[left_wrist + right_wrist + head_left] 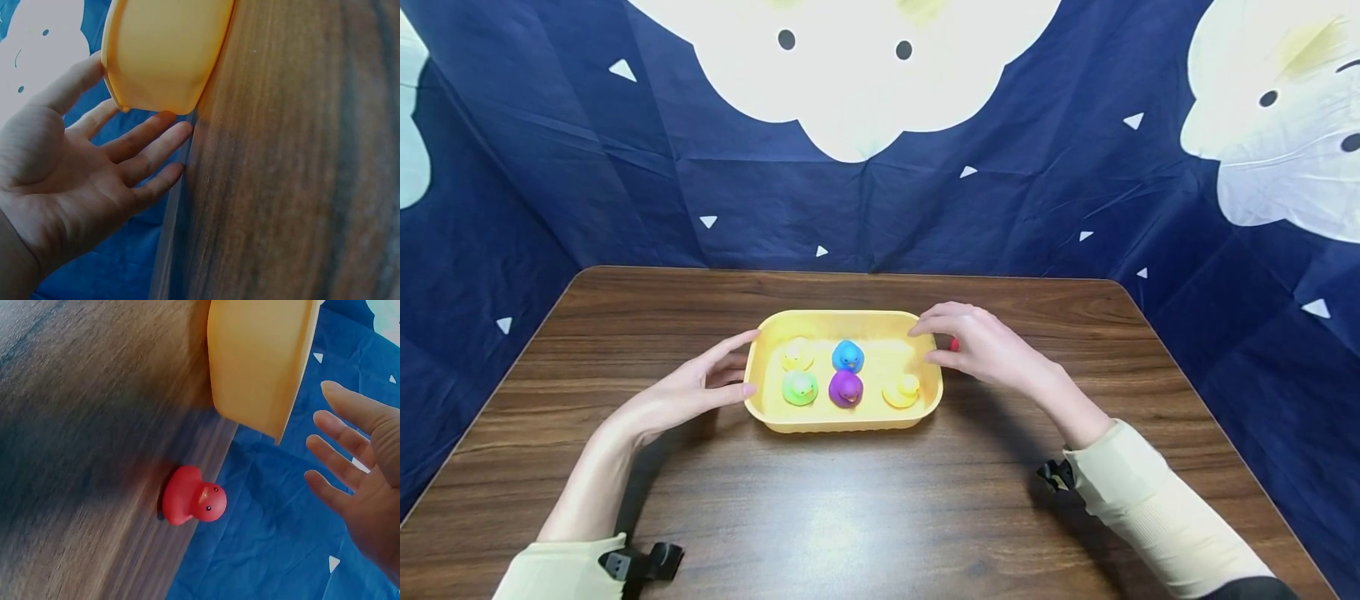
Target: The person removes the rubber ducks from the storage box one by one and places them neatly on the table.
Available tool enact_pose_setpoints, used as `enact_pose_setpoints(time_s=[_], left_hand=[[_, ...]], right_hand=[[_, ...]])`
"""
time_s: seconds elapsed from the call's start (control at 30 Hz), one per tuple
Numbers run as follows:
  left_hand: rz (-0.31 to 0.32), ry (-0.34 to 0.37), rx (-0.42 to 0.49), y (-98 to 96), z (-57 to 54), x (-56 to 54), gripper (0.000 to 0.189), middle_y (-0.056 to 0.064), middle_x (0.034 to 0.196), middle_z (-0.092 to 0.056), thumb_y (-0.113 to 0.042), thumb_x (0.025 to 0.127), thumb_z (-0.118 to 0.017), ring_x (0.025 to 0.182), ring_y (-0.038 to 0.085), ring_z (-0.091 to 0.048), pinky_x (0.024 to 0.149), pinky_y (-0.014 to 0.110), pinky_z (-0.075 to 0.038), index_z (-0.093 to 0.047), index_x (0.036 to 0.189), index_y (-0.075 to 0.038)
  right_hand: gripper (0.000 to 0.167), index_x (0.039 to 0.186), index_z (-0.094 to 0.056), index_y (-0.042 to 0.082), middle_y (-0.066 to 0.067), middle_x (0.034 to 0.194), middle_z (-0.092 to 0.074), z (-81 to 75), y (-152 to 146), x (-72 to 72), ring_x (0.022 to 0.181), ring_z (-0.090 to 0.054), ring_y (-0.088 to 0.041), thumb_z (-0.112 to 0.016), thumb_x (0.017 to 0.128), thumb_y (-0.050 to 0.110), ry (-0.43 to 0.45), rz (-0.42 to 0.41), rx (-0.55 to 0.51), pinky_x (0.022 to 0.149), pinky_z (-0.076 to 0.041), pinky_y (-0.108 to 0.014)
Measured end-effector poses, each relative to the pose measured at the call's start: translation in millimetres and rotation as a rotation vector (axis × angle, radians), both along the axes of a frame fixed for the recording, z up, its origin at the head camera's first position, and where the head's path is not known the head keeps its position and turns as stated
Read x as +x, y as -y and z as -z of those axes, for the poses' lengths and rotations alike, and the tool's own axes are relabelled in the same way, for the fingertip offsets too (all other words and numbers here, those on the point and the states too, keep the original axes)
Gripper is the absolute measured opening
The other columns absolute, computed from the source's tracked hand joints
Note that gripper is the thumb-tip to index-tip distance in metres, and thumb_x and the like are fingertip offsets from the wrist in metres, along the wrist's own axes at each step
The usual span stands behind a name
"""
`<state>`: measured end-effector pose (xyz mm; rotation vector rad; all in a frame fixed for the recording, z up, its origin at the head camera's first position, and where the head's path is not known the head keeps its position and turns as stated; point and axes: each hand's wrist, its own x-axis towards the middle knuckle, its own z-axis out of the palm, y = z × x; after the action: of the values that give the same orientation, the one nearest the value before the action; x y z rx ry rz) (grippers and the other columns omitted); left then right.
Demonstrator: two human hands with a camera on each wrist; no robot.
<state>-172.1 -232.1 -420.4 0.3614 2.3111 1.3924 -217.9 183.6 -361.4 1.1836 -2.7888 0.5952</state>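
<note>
A yellow plastic basin [842, 423] lies lengthwise across the table. Inside it sit small rubber ducks: pale yellow [797, 354], green [801, 387], blue [847, 357], purple [846, 389] and, toward the right end, bright yellow [901, 391]. My left hand [696, 389] is at the basin's left end, thumb and fingertips at its rim and wall, fingers fairly straight. Over the right end hovers my right hand [973, 342], its fingers spread and holding nothing. A red rubber duck [190, 495] stands on the table beside that end, mostly hidden behind the right hand in the head view.
The dark wood-grain table [842, 517] has rounded far corners. Behind and beside it hangs a navy cloth [760, 200] with white clouds and small triangles. Black wrist devices are worn at both cream sleeves [1112, 475].
</note>
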Motion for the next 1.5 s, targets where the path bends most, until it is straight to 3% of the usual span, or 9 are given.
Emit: enact_pose_setpoints(time_s=[0.47, 0.67, 0.77, 0.87, 1.07, 1.13, 1.33, 1.5], left_hand=[[0.007, -0.005, 0.009, -0.3, -0.3, 0.4, 0.08, 0.021, 0.161, -0.04, -0.034, 0.102, -0.065, 0.147, 0.041, -0.043, 0.112, 0.051, -0.042, -0.017, 0.166, -0.027], [0.009, -0.002, 0.019, 0.5, -0.2, 0.5, 0.081, 0.022, 0.162, -0.039, -0.033, 0.102, -0.065, 0.148, 0.041, -0.042, 0.1, 0.02, -0.046, -0.016, 0.166, -0.026], [0.009, -0.003, 0.024, 0.7, -0.7, 0.2, 0.081, 0.022, 0.162, -0.039, -0.032, 0.102, -0.065, 0.148, 0.042, -0.041, 0.095, 0.013, -0.045, -0.016, 0.166, -0.026], [0.01, -0.005, 0.015, 0.4, -1.1, -0.3, 0.08, 0.021, 0.162, -0.039, -0.032, 0.102, -0.065, 0.148, 0.042, -0.042, 0.098, 0.016, -0.045, -0.016, 0.166, -0.026], [0.005, -0.002, -0.005, -0.1, -0.4, -0.4, 0.081, 0.021, 0.163, -0.037, -0.034, 0.102, -0.065, 0.148, 0.041, -0.042, 0.111, 0.048, -0.044, -0.016, 0.166, -0.026], [0.004, -0.005, -0.006, 0.0, 0.0, -0.3, 0.081, 0.021, 0.163, -0.037, -0.034, 0.102, -0.065, 0.148, 0.042, -0.042, 0.112, 0.051, -0.043, -0.016, 0.166, -0.026], [0.02, -0.011, 0.029, 0.7, 2.1, 0.4, 0.08, 0.021, 0.161, -0.04, -0.032, 0.102, -0.065, 0.147, 0.041, -0.042, 0.098, 0.019, -0.047, -0.016, 0.166, -0.028], [0.021, -0.011, 0.031, 0.4, 2.0, 0.2, 0.08, 0.021, 0.16, -0.042, -0.032, 0.102, -0.065, 0.147, 0.04, -0.042, 0.095, 0.014, -0.045, -0.016, 0.166, -0.029]], right_hand=[[0.03, 0.111, -0.079, 0.013, -0.001, 0.11, -0.074, 3.2, 13, 1.5, 0.106, -0.068, -0.017, -0.087, 0.082, 0.012, -0.071, -0.131, 0.096, 0.099, -0.054, -0.037], [0.028, 0.11, -0.079, 0.011, -0.004, 0.105, -0.075, 5.0, 15, -0.2, 0.101, -0.067, -0.014, -0.085, 0.083, 0.009, -0.055, -0.187, 0.138, 0.096, -0.055, -0.034], [0.029, 0.109, -0.079, 0.01, -0.003, 0.104, -0.075, 6.6, 16, -0.7, 0.1, -0.066, -0.015, -0.086, 0.081, 0.009, -0.047, -0.201, 0.154, 0.096, -0.055, -0.035], [0.029, 0.107, -0.079, 0.011, -0.002, 0.104, -0.074, 8.8, 16, -0.9, 0.1, -0.066, -0.016, -0.088, 0.079, 0.011, -0.041, -0.218, 0.168, 0.096, -0.054, -0.037], [0.032, 0.108, -0.078, 0.013, -0.001, 0.105, -0.074, 10.2, 18, -0.4, 0.108, -0.065, -0.02, -0.089, 0.078, 0.016, -0.045, -0.241, 0.206, 0.102, -0.05, -0.042], [0.033, 0.109, -0.077, 0.013, -0.002, 0.106, -0.074, 10.0, 19, -0.5, 0.112, -0.064, -0.022, -0.089, 0.078, 0.016, -0.036, -0.239, 0.213, 0.104, -0.049, -0.043], [0.034, 0.109, -0.078, 0.015, -0.001, 0.106, -0.073, 11.9, 21, -1.8, 0.111, -0.065, -0.019, -0.089, 0.077, 0.016, 0.03, -0.212, 0.229, 0.103, -0.051, -0.041], [0.034, 0.107, -0.078, 0.016, 0.001, 0.106, -0.073, 14.3, 22, -4.2, 0.113, -0.065, -0.019, -0.09, 0.075, 0.015, 0.063, -0.209, 0.241, 0.105, -0.05, -0.04]])
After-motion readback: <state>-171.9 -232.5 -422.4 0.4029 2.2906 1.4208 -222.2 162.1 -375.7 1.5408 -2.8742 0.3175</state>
